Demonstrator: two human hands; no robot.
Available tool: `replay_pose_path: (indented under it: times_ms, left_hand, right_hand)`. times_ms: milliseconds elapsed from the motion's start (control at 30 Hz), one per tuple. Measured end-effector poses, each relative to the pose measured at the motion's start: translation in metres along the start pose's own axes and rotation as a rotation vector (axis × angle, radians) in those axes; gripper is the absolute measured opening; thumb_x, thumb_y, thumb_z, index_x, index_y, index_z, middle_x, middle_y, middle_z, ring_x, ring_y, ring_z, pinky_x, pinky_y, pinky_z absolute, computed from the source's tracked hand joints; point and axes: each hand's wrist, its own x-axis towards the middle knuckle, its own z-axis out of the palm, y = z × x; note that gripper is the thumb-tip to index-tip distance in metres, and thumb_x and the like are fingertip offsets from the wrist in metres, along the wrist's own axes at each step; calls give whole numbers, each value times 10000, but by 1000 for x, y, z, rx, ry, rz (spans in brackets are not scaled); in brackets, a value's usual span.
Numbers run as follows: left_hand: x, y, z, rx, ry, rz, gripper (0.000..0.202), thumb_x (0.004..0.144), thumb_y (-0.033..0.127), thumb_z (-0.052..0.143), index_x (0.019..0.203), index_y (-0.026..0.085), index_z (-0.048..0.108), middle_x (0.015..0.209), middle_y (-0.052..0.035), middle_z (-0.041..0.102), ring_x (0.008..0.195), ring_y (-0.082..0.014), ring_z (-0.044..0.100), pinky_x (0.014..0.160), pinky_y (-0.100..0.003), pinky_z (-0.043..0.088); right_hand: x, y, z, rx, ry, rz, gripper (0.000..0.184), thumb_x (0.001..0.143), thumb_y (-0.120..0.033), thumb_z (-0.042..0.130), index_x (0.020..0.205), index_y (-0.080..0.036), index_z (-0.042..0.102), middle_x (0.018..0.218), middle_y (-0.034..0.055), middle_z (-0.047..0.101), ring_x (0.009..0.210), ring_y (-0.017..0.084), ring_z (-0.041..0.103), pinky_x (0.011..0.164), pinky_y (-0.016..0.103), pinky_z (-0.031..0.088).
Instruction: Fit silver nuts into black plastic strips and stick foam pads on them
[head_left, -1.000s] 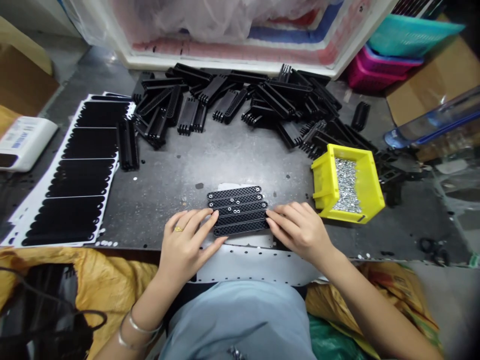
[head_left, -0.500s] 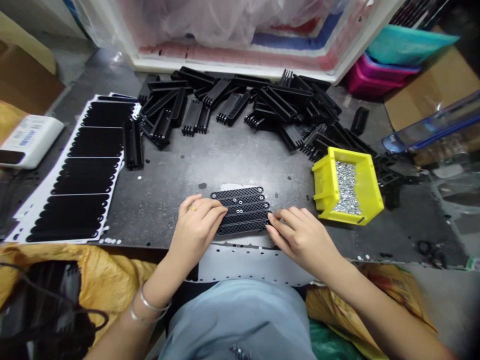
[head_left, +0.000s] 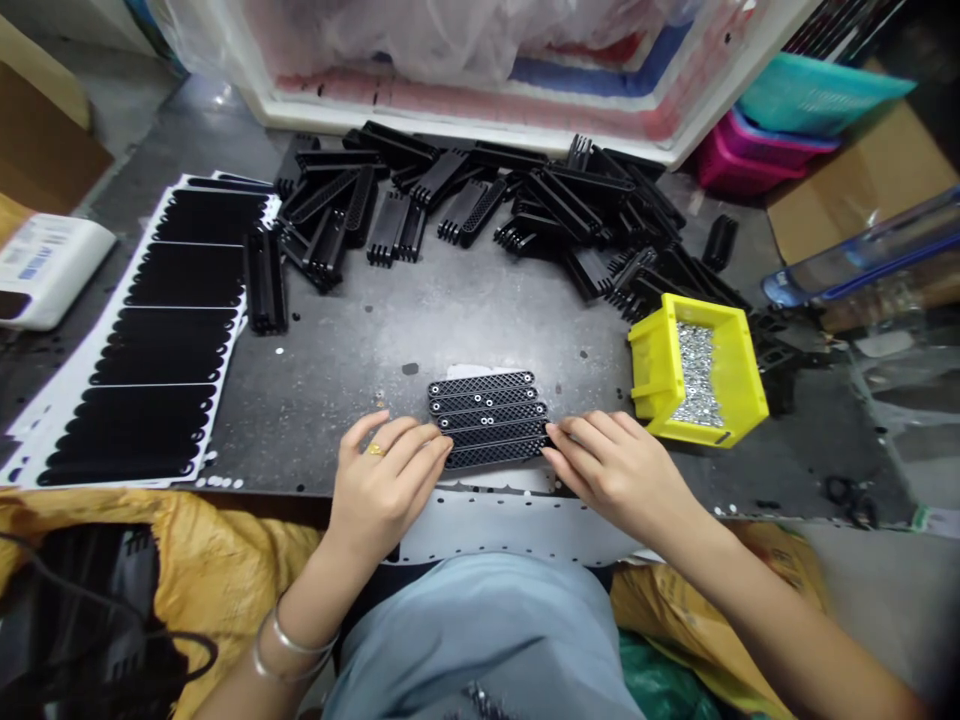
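A black slatted plate (head_left: 489, 412) with a mesh pattern lies flat in front of me, made of several long strips side by side. Small silvery rings sit at the ends of its far strips, and a few loose metal rings (head_left: 486, 421) rest on its middle. At the plate's left edge, my left hand (head_left: 394, 470) has thumb and fingers pinched together at a nearer strip's end. My right hand (head_left: 611, 460) pinches at the right edge, level with it. Whatever is between the fingertips of either hand is hidden.
A yellow bin (head_left: 652, 370) of small metal pieces stands to the right. Behind, a heap of black slatted parts (head_left: 555, 200) spreads across the table. Sheets with black strips (head_left: 135, 430) lie left. Further right are a clear tube (head_left: 862, 250) and stacked baskets (head_left: 757, 150).
My left fingers have slid toward me along the plate's left edge, uncovering a ring at a strip's end. My right hand stays at the right edge. The whole view has shifted slightly.
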Motion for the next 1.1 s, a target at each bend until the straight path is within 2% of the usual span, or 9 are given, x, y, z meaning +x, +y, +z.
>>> replay_pose_path:
  times_ms: [133,300,433,567,733,867,933,1033,1100]
  left_hand:
    - [-6,9,0,43,10,-19,179,964,134,692,1123,211,712,1056,-15,819,948,-212,730,1046,-436,389]
    - [-18,12,0,20,-34,-13,334,962,354,732,1242,178,690,1182,-71,796,1010,-252,722,1044,-455,397]
    - [-20,9,3,38,-13,-13,280,945,257,755,1213,201,697,1143,-46,806,996,-233,723,1031,-438,402]
    - [-16,6,3,28,-11,-9,241,936,239,759,1166,199,700,1100,-47,811,980,-232,724,1020,-441,401]
    - [-4,8,3,9,-20,-14,184,930,284,765,1089,216,704,1048,-28,811,985,-239,723,1045,-458,369]
    - [17,11,11,-40,-55,2,191,1003,210,657,1188,240,693,1076,-11,804,1023,-216,713,1087,-454,341]
    - [26,10,16,-44,-80,24,161,1030,194,606,1153,235,702,1068,-9,801,1024,-208,710,1099,-450,336]
    - [36,7,20,-57,-113,24,125,1038,199,590,1036,228,711,1017,-1,796,995,-197,711,1109,-450,336]
    - [38,5,20,-77,-118,6,114,1032,194,597,1005,221,704,1001,1,788,972,-188,712,1108,-446,339]
  right_hand:
    - [-6,10,-1,25,-38,-54,249,1047,-259,580,1130,-61,706,912,104,732,820,219,619,694,361,433]
    - [-9,7,7,29,-20,-35,344,1061,-295,546,1213,-14,672,954,129,729,814,228,604,714,364,441]
    - [-5,-2,9,50,18,23,259,1050,-232,540,1092,-44,714,838,85,694,751,216,565,691,357,412]
    - [-1,3,6,99,31,58,222,1036,-182,538,1025,-72,731,822,72,681,734,202,548,682,354,389]
    - [13,11,10,167,94,-36,260,1047,-191,525,907,-133,736,797,60,684,759,199,551,678,353,372]
    - [37,-6,25,272,157,82,233,1056,-224,531,981,-149,739,843,59,702,773,195,563,689,343,392]
    - [44,-15,30,319,154,142,242,1056,-215,524,951,-145,732,838,63,695,773,195,573,696,336,415]
    - [35,-14,25,381,138,195,228,1045,-202,539,910,-149,714,846,69,700,792,194,596,721,333,445]
    - [21,-9,16,410,121,230,187,1041,-200,553,955,-157,714,883,70,716,810,194,606,737,337,459]
